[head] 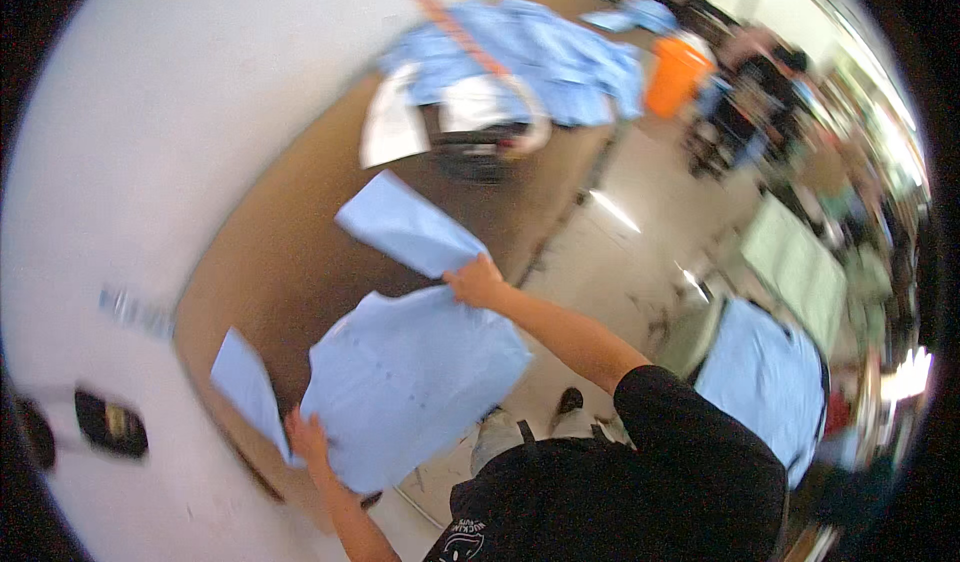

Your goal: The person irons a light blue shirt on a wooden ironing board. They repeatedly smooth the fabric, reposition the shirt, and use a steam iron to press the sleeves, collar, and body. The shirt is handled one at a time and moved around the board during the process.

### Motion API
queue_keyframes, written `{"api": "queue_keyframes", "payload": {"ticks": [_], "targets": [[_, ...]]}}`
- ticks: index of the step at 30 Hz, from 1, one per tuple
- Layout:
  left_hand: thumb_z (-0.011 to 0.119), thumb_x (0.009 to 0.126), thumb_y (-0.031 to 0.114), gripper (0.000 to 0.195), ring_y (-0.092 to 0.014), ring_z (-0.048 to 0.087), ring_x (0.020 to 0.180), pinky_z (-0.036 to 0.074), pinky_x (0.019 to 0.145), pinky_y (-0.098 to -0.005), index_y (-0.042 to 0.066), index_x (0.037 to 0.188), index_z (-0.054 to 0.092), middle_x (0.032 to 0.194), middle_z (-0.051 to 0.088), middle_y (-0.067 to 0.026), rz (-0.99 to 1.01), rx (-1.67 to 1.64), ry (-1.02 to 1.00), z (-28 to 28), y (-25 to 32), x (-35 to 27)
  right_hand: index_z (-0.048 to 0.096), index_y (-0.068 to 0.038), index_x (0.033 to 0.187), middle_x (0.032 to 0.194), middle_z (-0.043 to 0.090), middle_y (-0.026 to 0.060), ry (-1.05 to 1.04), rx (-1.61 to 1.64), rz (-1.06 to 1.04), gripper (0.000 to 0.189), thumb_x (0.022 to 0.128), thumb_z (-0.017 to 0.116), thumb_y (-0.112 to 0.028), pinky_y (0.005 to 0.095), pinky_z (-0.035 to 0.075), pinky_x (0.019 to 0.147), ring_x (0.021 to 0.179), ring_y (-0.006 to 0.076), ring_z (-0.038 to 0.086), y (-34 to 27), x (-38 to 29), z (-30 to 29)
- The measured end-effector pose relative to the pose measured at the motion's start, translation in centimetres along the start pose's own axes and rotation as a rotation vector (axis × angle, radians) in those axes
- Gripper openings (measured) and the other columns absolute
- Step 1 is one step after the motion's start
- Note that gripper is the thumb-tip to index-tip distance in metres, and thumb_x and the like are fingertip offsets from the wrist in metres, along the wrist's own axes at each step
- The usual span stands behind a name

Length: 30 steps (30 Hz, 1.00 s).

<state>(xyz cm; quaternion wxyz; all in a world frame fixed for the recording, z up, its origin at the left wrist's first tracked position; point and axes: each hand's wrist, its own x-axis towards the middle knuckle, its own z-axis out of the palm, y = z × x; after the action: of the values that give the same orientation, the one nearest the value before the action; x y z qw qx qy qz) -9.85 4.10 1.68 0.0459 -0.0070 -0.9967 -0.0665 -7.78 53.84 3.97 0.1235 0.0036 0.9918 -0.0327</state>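
Observation:
A light blue shirt is spread between my hands, its body over the near edge of the brown tabletop. My right hand grips it at the shoulder, where one short sleeve lies out over the table. At the other side my left hand holds the fabric beside the second sleeve. Farther along the table, a steam iron, blurred, stands by white sheets, with a reddish hose or cord rising from it.
Blue garments are heaped at the table's far end, near an orange bin. More blue fabric is draped over something on the right, beside a pale green surface. A wall runs along the table's left side. The far background is blurred.

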Motion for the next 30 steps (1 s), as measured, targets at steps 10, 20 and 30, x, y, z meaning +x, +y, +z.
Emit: {"api": "queue_keyframes", "payload": {"ticks": [10,20,30], "targets": [[0.073,0.080,0.028,0.017,-0.027,0.057,0.103,0.040,0.086,-0.0531,0.016,0.092,0.071,0.103,0.058,-0.0023,0.615,-0.181,0.170,-5.2,33.5,-7.2,0.067,-0.010,0.087,0.096,0.067,0.0098,-0.004,0.470,0.569,0.025,0.083,0.068,-0.034,0.0479,0.050,0.078,0.096,0.0310,0.062,1.1,-50.4,18.4],[0.066,0.087,0.018,0.017,-0.034,0.066,0.076,0.050,0.069,-0.0412,0.004,0.096,0.068,0.081,0.067,-0.0177,1.507,-0.966,-0.218,-7.7,84.0,-35.3,0.073,-0.011,0.107,0.093,0.071,0.0092,0.794,1.082,1.453,0.034,0.086,0.073,-0.037,0.0344,0.049,0.072,0.080,0.0148,0.062,-1.0,-77.9,16.3],[0.068,0.089,0.043,0.097,-0.035,0.013,0.149,0.013,0.121,-0.0404,0.001,0.155,0.010,0.161,0.014,-0.0215,2.350,-1.106,-1.252,-15.4,91.2,-74.4,0.049,-0.007,0.136,0.126,0.056,0.0200,0.683,-0.548,2.517,0.062,0.085,0.070,-0.036,0.0480,0.046,0.093,0.112,0.0385,0.055,12.8,-100.6,18.2]]}}
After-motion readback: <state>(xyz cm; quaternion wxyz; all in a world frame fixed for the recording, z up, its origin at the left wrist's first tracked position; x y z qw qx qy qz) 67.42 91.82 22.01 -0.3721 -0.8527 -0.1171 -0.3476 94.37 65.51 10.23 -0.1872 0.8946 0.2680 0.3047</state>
